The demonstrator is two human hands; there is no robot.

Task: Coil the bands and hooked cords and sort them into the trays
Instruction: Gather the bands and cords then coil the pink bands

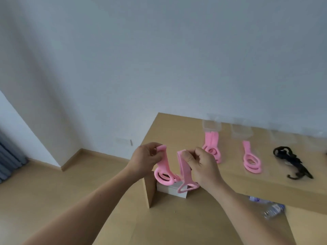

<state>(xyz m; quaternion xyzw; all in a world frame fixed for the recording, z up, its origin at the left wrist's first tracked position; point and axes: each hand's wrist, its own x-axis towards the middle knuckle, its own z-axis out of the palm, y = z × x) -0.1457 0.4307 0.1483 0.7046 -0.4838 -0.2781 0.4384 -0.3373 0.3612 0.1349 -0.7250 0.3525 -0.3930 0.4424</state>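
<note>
My left hand (146, 160) pinches the top end of a pink band (163, 167) whose lower part hangs down in loops. My right hand (201, 165) grips the top of a second stretch of pink band (185, 175), which hangs to a triangular loop; whether the two are one band I cannot tell. Both hands are held up above the table's left end. On the wooden table (276, 181) lie a pink band (212, 147), another pink band (251, 160) and a tangled black hooked cord (292, 161). Several clear trays (212, 125) stand along the table's back edge, blurred.
A white box (172, 190) sits under the table near its left leg. A clear plastic water bottle (269, 208) lies on the wooden floor at the right. A grey curtain (8, 156) hangs at the far left by the wall.
</note>
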